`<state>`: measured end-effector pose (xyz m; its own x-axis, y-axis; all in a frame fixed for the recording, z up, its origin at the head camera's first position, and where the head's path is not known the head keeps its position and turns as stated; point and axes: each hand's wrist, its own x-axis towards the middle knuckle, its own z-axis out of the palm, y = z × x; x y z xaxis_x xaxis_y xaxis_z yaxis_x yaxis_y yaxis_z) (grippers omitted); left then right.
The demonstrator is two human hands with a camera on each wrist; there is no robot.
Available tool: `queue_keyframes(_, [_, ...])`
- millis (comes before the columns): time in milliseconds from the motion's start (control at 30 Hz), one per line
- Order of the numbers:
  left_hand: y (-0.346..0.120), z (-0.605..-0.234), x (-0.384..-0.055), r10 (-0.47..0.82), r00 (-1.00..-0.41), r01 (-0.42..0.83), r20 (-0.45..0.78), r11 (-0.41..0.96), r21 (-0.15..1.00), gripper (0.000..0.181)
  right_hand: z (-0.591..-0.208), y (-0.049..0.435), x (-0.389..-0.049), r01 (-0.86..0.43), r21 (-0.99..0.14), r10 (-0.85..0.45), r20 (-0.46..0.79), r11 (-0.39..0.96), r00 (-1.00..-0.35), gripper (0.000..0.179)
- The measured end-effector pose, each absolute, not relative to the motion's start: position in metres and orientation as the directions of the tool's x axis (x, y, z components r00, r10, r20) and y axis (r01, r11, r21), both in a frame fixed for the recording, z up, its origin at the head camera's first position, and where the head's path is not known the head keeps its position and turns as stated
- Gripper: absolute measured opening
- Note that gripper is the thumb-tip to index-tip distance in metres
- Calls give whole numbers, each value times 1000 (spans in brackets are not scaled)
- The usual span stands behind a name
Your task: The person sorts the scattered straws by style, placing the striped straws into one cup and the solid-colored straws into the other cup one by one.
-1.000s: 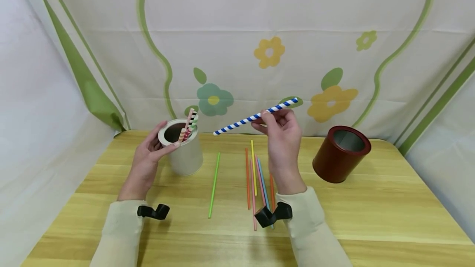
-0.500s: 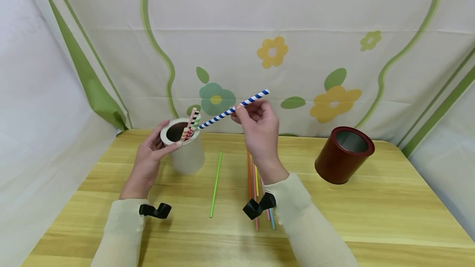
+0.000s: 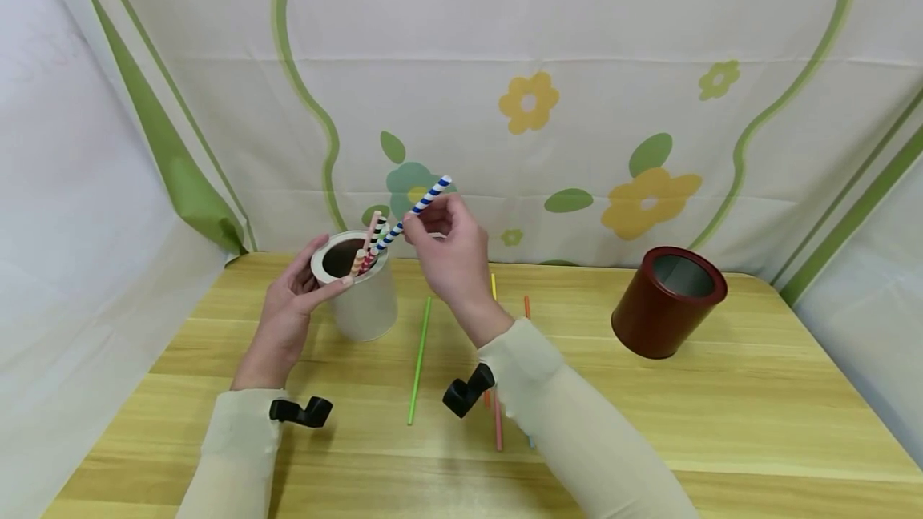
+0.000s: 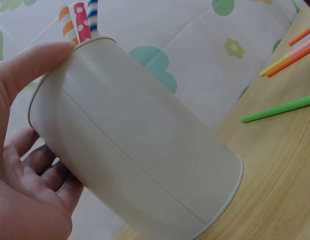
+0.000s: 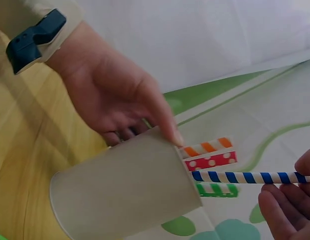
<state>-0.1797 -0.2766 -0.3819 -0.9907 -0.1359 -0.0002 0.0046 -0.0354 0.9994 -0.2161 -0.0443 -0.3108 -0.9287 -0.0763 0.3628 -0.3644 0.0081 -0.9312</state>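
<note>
My left hand holds a white can by its upper side, thumb along the rim and fingers around the far side. Several patterned paper straws stand in it, leaning on the right of the rim: an orange-striped straw, a red dotted straw, a green-patterned straw and others. Between thumb and fingertips my right hand pinches a blue-and-white striped straw near its upper part. That straw slants down to the left, its lower end at the can's mouth among the other straws.
A lone green straw lies on the wooden table right of the white can. Under my right forearm several plain straws, including a pink straw, are partly hidden. A dark red can stands at the right, before a flowered curtain.
My right hand has moved left with the blue-striped straw, tipping it steeper and bringing its lower end to the can's mouth. The left hand keeps its hold on the can.
</note>
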Motion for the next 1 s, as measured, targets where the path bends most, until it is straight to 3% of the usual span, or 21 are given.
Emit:
queue_keyframes(167, [-276,-382,-179,-131,-991,14,8,-45,999,85,-318,-54,-218,-365,-921,-140,347,137,-927,16])
queue_keyframes(533, [-275,-384,-180,-136,-990,27,20,-50,998,83,-335,-69,-220,-368,-893,-224,314,261,-922,13])
queue_keyframes(1000, [-275,-384,-181,-135,-991,33,25,-55,998,81,-338,-77,-217,-345,-879,-234,278,329,-932,14])
